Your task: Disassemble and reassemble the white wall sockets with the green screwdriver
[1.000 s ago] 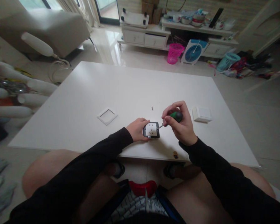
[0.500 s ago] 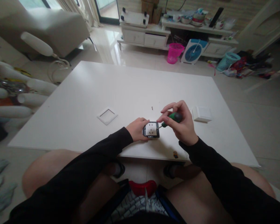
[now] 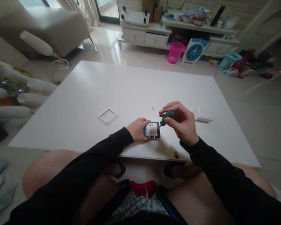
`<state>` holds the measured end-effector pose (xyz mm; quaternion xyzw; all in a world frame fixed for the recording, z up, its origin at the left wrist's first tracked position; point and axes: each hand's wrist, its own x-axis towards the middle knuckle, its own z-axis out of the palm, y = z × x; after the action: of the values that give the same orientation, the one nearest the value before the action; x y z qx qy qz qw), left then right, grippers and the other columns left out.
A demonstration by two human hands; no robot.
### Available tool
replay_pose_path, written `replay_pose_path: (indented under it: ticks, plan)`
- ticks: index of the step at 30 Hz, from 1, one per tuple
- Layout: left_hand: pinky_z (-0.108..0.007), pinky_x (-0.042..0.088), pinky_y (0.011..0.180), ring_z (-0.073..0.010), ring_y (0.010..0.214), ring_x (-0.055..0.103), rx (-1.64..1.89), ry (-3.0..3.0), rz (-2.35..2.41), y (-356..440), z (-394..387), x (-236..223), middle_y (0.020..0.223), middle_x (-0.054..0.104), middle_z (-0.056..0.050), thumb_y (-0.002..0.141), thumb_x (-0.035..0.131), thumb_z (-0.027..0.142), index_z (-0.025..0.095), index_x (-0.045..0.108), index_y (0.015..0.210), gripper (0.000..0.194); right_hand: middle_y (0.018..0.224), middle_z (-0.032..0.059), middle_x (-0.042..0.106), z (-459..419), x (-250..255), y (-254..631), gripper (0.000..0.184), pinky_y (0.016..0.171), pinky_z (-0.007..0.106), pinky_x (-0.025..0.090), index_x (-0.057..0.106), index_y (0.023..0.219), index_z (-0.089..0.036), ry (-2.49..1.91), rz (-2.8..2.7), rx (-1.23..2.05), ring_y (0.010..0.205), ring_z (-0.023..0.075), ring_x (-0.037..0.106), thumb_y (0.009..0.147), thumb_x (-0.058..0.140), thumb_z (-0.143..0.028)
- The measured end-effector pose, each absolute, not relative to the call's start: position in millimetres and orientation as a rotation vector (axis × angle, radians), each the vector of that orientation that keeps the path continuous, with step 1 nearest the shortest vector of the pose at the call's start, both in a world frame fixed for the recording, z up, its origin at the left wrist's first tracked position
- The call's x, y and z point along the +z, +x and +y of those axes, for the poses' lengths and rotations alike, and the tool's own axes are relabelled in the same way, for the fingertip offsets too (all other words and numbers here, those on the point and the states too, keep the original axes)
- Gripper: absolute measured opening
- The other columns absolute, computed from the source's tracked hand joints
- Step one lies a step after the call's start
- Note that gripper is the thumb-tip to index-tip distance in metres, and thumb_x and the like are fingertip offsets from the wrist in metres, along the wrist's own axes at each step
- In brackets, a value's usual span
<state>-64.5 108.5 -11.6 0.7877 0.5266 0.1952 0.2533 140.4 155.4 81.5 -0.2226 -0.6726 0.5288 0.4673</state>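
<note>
A wall socket with a white face and a dark frame lies near the front edge of the white table. My left hand is closed on the socket's left side and holds it down. My right hand grips a green-handled screwdriver, whose tip rests at the socket's upper right corner. A small dark screw lies loose on the table just behind the socket.
A white square cover frame lies to the left of the socket. A white switch module sits to the right of my right hand. A small yellow sticker marks the table's front edge. Sofa, cabinets and baskets stand beyond.
My right hand has shifted slightly left and up, and the screwdriver now stands steeper over the socket's upper right corner. The left hand and the socket have stayed put.
</note>
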Motion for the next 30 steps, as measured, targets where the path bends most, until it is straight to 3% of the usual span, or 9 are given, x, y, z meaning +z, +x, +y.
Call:
replay_pose_path:
  ticks: [3, 6, 12, 16, 19, 22, 25, 27, 30]
  plan:
    - [-0.046, 0.053, 0.099, -0.0325, 0.108, 0.064, 0.529, 2.138, 1.442, -64.9, 108.2, -11.8, 0.114, 0.067, -0.012, 0.064, 0.089, 0.042, 0.019, 0.064, 0.128, 0.073, 0.095, -0.0026, 0.062, 155.1, 80.3, 141.0, 0.040, 0.070, 0.033, 0.062, 0.053, 0.086, -0.025, -0.574, -1.587, 1.323, 0.078, 0.0145, 0.069, 0.076, 0.090, -0.035]
    - [-0.047, 0.052, 0.101, -0.0331, 0.109, 0.064, 0.529, 2.138, 1.449, -65.4, 108.1, -13.1, 0.116, 0.067, -0.013, 0.064, 0.090, 0.043, 0.018, 0.063, 0.129, 0.075, 0.088, -0.0058, 0.056, 156.2, 77.3, 142.4, 0.041, 0.053, 0.026, 0.052, 0.050, 0.091, -0.027, -0.601, -1.568, 1.332, 0.061, 0.0092, 0.057, 0.078, 0.088, -0.037]
    - [-0.047, 0.052, 0.103, -0.0350, 0.114, 0.063, 0.496, 2.125, 1.470, -64.8, 108.8, -13.5, 0.123, 0.066, -0.016, 0.062, 0.091, 0.042, 0.015, 0.062, 0.130, 0.079, 0.096, 0.0004, 0.052, 158.1, 76.1, 142.1, 0.048, 0.065, 0.032, 0.052, 0.067, 0.116, -0.027, -0.504, -1.521, 1.503, 0.079, 0.0160, 0.059, 0.083, 0.069, -0.062]
    - [-0.047, 0.052, 0.103, -0.0345, 0.114, 0.063, 0.512, 2.126, 1.466, -65.1, 108.5, -13.4, 0.122, 0.066, -0.015, 0.062, 0.091, 0.042, 0.016, 0.062, 0.130, 0.079, 0.108, 0.0039, 0.054, 157.7, 79.0, 142.3, 0.034, 0.082, 0.037, 0.056, 0.072, 0.119, -0.030, -0.555, -1.618, 1.395, 0.096, 0.0196, 0.060, 0.092, 0.065, -0.050]
    - [-0.046, 0.053, 0.100, -0.0328, 0.109, 0.064, 0.533, 2.133, 1.446, -65.5, 108.3, -12.8, 0.117, 0.067, -0.013, 0.063, 0.090, 0.041, 0.018, 0.063, 0.128, 0.073, 0.114, 0.0044, 0.057, 156.5, 82.5, 142.9, 0.021, 0.088, 0.040, 0.058, 0.074, 0.103, -0.028, -0.560, -1.723, 1.267, 0.099, 0.0198, 0.064, 0.088, 0.077, -0.041]
    - [-0.045, 0.053, 0.099, -0.0321, 0.107, 0.064, 0.532, 2.137, 1.428, -65.5, 108.6, -12.4, 0.113, 0.067, -0.012, 0.065, 0.088, 0.042, 0.018, 0.065, 0.124, 0.068, 0.107, 0.0018, 0.062, 155.0, 84.0, 142.2, 0.030, 0.085, 0.039, 0.061, 0.063, 0.088, -0.024, -0.538, -1.665, 1.254, 0.096, 0.0196, 0.070, 0.077, 0.089, -0.032]
    - [-0.045, 0.053, 0.099, -0.0329, 0.108, 0.064, 0.529, 2.137, 1.442, -65.4, 108.9, -13.3, 0.115, 0.067, -0.014, 0.063, 0.089, 0.043, 0.016, 0.065, 0.124, 0.070, 0.097, -0.0037, 0.065, 154.9, 81.2, 141.7, 0.040, 0.068, 0.032, 0.060, 0.049, 0.088, -0.026, -0.560, -1.566, 1.310, 0.074, 0.0133, 0.070, 0.079, 0.088, -0.028]
    - [-0.046, 0.053, 0.100, -0.0333, 0.109, 0.064, 0.520, 2.138, 1.450, -65.5, 108.9, -14.0, 0.116, 0.067, -0.014, 0.063, 0.090, 0.042, 0.016, 0.064, 0.127, 0.074, 0.091, -0.0061, 0.062, 156.0, 77.9, 142.1, 0.041, 0.056, 0.026, 0.054, 0.048, 0.093, -0.027, -0.580, -1.549, 1.334, 0.062, 0.0094, 0.062, 0.080, 0.088, -0.030]
    - [-0.046, 0.052, 0.103, -0.0341, 0.113, 0.063, 0.503, 2.131, 1.462, -65.9, 108.3, -14.0, 0.121, 0.066, -0.015, 0.062, 0.093, 0.042, 0.015, 0.061, 0.133, 0.082, 0.092, -0.0043, 0.056, 158.5, 74.2, 142.7, 0.044, 0.058, 0.027, 0.051, 0.058, 0.106, -0.028, -0.542, -1.524, 1.422, 0.067, 0.0105, 0.059, 0.078, 0.086, -0.047]
